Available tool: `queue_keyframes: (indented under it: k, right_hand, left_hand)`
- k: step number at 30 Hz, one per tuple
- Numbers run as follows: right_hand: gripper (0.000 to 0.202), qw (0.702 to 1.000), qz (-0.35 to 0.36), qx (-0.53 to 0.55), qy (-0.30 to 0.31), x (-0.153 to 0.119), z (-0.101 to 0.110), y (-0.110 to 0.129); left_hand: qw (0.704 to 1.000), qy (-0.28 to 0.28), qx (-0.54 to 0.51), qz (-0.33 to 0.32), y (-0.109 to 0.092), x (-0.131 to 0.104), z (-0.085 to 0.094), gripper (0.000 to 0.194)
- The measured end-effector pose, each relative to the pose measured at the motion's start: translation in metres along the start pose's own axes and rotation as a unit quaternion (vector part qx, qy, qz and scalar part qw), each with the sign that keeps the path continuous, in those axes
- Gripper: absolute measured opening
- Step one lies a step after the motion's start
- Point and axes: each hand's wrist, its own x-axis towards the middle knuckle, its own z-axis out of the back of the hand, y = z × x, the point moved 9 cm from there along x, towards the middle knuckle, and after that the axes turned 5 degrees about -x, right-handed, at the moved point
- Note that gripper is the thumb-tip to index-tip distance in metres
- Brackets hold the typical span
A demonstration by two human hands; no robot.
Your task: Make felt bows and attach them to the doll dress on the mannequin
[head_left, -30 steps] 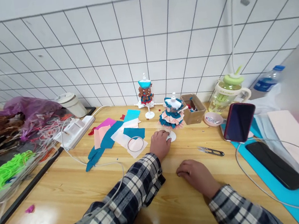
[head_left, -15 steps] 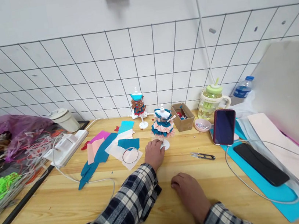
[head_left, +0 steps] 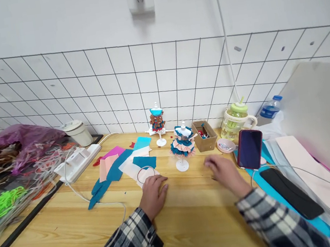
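A miniature dress form in teal-and-peach ruffles [head_left: 182, 144] stood upright on the desk [head_left: 193, 213], its long axis vertical, beyond and between a person's hands. The left hand [head_left: 154, 194], loosely open beside one thin hoop [head_left: 137, 177], was slightly nearer its base; the right hand's [head_left: 225, 175] fingers curled (around what, if anything, one could not tell). Behind were one brown-trimmed dress form [head_left: 157, 120], one cardboard box [head_left: 206, 145] and, farther right, one small bowl [head_left: 227, 150].

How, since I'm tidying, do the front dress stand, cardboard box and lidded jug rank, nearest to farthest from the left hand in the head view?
1. Front dress stand: right of the left hand
2. Cardboard box: behind it, right
3. Lidded jug: farther right
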Motion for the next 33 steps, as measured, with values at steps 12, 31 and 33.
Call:
queue_keyframes:
  k: [12, 31, 33]
  right_hand:
    - [0.034, 0.983, -0.066, -0.149, -0.089, 0.138, 0.032, -0.04]
    - [0.031, 0.988, -0.014, 0.026, -0.151, -0.037, -0.03, -0.009]
    - [0.034, 0.994, -0.035, 0.065, -0.077, -0.065, -0.053, -0.008]
  left_hand:
    - [0.984, -0.066, 0.095, 0.137, 0.071, 0.0, 0.048, 0.024]
    - [0.987, -0.032, 0.117, 0.103, 0.056, -0.001, 0.036, 0.017]
    - [0.989, -0.029, 0.113, 0.094, 0.051, -0.001, 0.034, 0.018]
